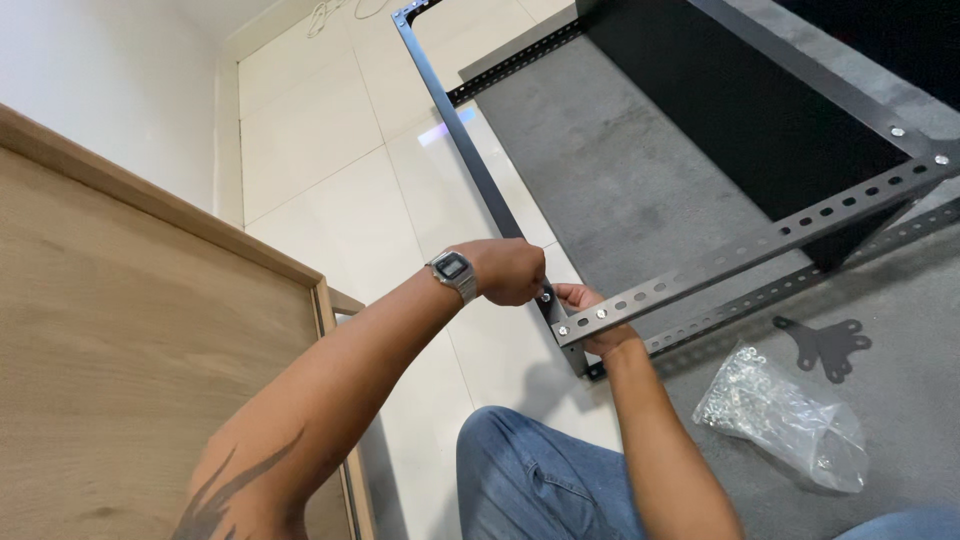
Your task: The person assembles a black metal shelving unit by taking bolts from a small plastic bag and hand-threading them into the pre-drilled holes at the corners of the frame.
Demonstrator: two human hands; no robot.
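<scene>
While the left hand (512, 270) closed its fingers at the corner bolt (545, 296) of the slotted metal frame (740, 250), the right hand (590, 310) gripped that corner from behind.

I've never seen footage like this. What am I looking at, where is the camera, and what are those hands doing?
This is one picture from a camera worn on a person's head, looking down at their own arms and jeans-clad knees. No machine is involved, just two bare hands. The left hand, with a wristwatch on its wrist, is closed at the corner of a dark slotted metal frame. The right hand grips the same corner from underneath. The frame stands partly on white floor tiles and partly on a grey mat. On the mat lie a clear plastic bag of small metal hardware and a flat dark bracket plate. A wooden panel stands at the left.
</scene>
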